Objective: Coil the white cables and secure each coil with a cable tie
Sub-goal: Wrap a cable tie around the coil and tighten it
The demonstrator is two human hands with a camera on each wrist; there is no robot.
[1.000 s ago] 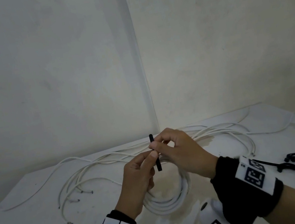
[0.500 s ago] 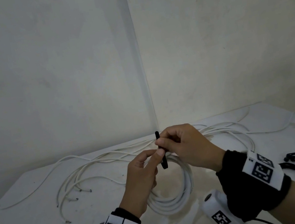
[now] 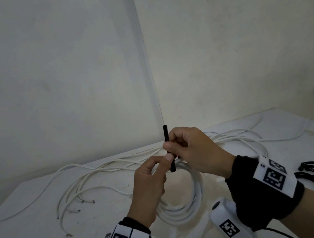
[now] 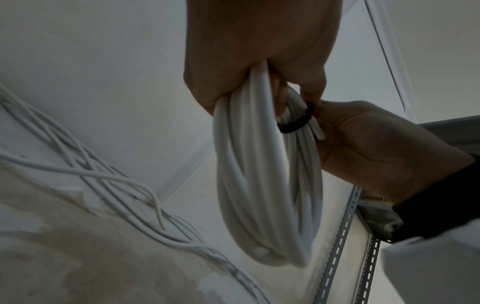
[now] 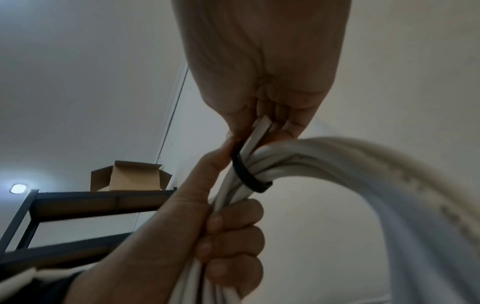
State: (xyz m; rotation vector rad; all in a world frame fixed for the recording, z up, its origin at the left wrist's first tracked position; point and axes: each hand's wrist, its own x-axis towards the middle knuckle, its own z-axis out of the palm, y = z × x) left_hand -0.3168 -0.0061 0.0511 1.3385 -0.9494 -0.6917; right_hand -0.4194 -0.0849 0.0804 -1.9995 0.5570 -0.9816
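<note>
Head view: both hands' fingers pinch the black tie (image 3: 169,148) round the coil (image 3: 183,201), above the table (image 3: 36,232).

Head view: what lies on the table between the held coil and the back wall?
Loose white cables lie spread there, shown in the head view, behind the coil both hands hold.

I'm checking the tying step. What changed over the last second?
The right hand drew the black cable tie upward, so more of it stands above the fingers. The left hand kept gripping the white cable coil; the loose white cables stayed put.
</note>
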